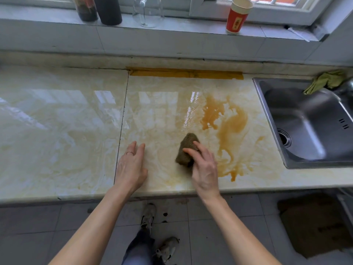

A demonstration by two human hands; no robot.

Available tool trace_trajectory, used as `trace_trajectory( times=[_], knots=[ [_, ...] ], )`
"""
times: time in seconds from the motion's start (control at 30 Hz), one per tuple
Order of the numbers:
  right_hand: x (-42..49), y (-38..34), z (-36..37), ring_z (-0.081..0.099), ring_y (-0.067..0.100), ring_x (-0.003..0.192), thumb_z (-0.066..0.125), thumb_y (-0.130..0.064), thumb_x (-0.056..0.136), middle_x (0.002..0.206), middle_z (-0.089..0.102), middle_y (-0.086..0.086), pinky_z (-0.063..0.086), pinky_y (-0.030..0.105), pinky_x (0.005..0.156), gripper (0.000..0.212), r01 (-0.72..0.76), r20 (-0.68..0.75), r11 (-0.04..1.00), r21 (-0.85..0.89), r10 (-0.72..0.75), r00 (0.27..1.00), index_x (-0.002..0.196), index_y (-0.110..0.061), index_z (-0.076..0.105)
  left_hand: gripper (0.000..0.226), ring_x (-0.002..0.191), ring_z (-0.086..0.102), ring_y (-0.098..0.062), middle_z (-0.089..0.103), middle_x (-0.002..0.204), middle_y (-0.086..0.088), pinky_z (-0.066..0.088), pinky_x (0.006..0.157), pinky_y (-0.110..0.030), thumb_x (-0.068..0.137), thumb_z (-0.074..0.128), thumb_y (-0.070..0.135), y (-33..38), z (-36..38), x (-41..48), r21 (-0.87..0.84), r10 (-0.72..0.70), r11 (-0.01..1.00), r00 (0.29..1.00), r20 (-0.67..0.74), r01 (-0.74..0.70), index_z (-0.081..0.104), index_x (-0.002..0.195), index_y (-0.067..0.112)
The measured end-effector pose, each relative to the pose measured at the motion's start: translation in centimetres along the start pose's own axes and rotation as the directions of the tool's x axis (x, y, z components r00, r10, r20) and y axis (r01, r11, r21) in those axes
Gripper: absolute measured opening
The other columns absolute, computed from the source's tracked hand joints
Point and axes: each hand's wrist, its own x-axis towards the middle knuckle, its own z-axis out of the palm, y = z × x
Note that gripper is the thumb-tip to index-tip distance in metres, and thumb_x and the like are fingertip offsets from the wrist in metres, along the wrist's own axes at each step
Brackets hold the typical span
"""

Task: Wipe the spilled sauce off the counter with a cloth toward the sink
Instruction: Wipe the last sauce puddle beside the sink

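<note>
Two bare forearms reach up from the bottom edge, above grey floor tiles and a pair of worn shoes (148, 215). On the floor to the right, under the counter's front edge, lies a brown mat (317, 224).

On the pale marbled counter (57, 121), the left hand (130, 167) lies flat, fingers straight and relaxed, a thin ring on one finger, gripping nothing. Just to its right, the right hand (205, 169) grasps a bunched brown cloth (186, 150), its fingers (191, 150) curled over the near right part. The cloth sits on the counter near the front edge, its long axis running near to far with a slight lean to the right, its narrower rounded end pointing away toward the back wall.

Orange-brown sauce (229, 121) spreads in streaks just right of the cloth, between it and the steel sink (305, 121) set into the counter's right end. A crumpled green rag (326, 81) hangs over the sink's far rim.

Along the back of the counter runs a strip of yellow tape (185, 73). On the window sill beyond stand a jar with dark contents (86, 8), a black cylinder (108, 10), a clear glass jar (148, 11) and a red paper cup (237, 16).
</note>
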Motion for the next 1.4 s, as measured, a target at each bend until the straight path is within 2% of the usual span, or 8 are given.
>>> trace_trajectory(
  times=[0.23,0.47,0.57,0.7,0.9,1.0,1.17,1.4],
  knots=[
    [-5.6,1.2,1.6,0.023,0.025,0.145,0.039,-0.011,0.081,0.159,0.025,-0.003,0.017,0.054,0.115,0.066,0.375,0.345,0.913,-0.162,-0.304,0.888,0.140,-0.041,0.045,0.079,0.140,0.027,-0.031,0.013,0.157,-0.014,0.030,0.113,-0.039,0.080,0.062,0.011,0.3,0.6,-0.1,0.023,0.020,1.000,1.000,0.017,-0.021,0.022,0.148,0.017],
    [-1.1,6.9,-2.1,0.045,0.030,0.131,0.051,0.003,0.080,0.144,0.049,-0.002,0.036,0.061,0.102,0.052,-0.007,0.044,0.998,-0.061,0.009,0.999,0.118,-0.028,0.070,0.079,0.139,0.028,-0.030,0.010,0.157,-0.011,0.031,0.112,-0.038,0.080,0.061,0.011,0.7,0.8,-0.2,0.014,0.014,1.000,0.999,0.039,-0.014,0.021,0.148,0.019],
    [-1.8,3.7,-1.4,0.049,0.028,0.122,0.050,-0.006,0.081,0.138,0.056,-0.001,0.040,0.049,0.097,0.042,0.039,0.035,0.999,-0.033,-0.038,0.999,0.110,-0.027,0.074,0.078,0.139,0.028,-0.031,0.011,0.157,-0.012,0.031,0.112,-0.040,0.081,0.061,0.011,1.1,1.2,-0.1,0.009,0.023,1.000,0.999,0.038,-0.024,0.022,0.147,0.019],
    [-5.4,1.6,-0.4,0.036,0.020,0.135,0.055,-0.036,0.084,0.145,0.047,-0.008,0.026,0.047,0.109,0.023,0.251,0.284,0.967,-0.045,-0.228,0.931,0.103,-0.030,0.066,0.076,0.139,0.028,-0.032,0.013,0.156,-0.014,0.031,0.112,-0.041,0.082,0.061,0.014,2.0,1.6,0.1,0.016,0.056,0.998,0.998,0.031,-0.056,0.023,0.147,0.017],
    [-1.7,7.7,-4.0,0.053,0.026,0.119,0.070,-0.023,0.077,0.126,0.059,0.001,0.040,0.054,0.098,0.011,0.072,0.118,0.994,-0.081,-0.062,0.991,0.085,-0.018,0.064,0.074,0.139,0.028,-0.032,0.014,0.156,-0.015,0.033,0.111,-0.039,0.080,0.061,0.011,2.3,1.5,-0.1,0.015,0.062,0.998,0.998,0.024,-0.062,0.026,0.145,0.016],
    [-0.6,6.9,-4.7,0.054,0.023,0.112,0.075,-0.001,0.069,0.118,0.059,0.001,0.043,0.054,0.093,0.030,-0.078,0.007,0.995,-0.064,0.079,0.997,0.090,-0.018,0.063,0.072,0.138,0.028,-0.033,0.015,0.155,-0.016,0.033,0.111,-0.040,0.080,0.060,0.010,2.7,1.7,-0.2,0.006,0.057,0.998,0.998,0.026,-0.057,0.027,0.143,0.016],
    [-4.1,4.6,-2.6,0.041,0.015,0.130,0.057,0.008,0.073,0.138,0.049,-0.002,0.022,0.048,0.111,0.070,0.163,0.198,0.984,-0.072,-0.146,0.969,0.133,-0.027,0.053,0.076,0.144,0.012,-0.033,0.012,0.156,-0.015,0.021,0.117,-0.043,0.082,0.063,0.020,3.9,2.3,0.2,0.031,0.068,0.997,0.997,0.046,-0.069,0.023,0.147,0.019],
    [-0.5,8.3,-5.6,0.057,0.022,0.110,0.041,0.007,0.062,0.115,0.063,0.000,0.045,0.052,0.094,0.061,-0.083,-0.050,0.996,-0.030,0.082,0.995,0.109,-0.019,0.071,0.074,0.145,0.008,-0.032,0.010,0.157,-0.013,0.018,0.117,-0.043,0.083,0.061,0.020,4.1,2.3,0.2,0.066,0.040,0.997,0.998,0.056,-0.043,0.023,0.146,0.021]
  ],
)
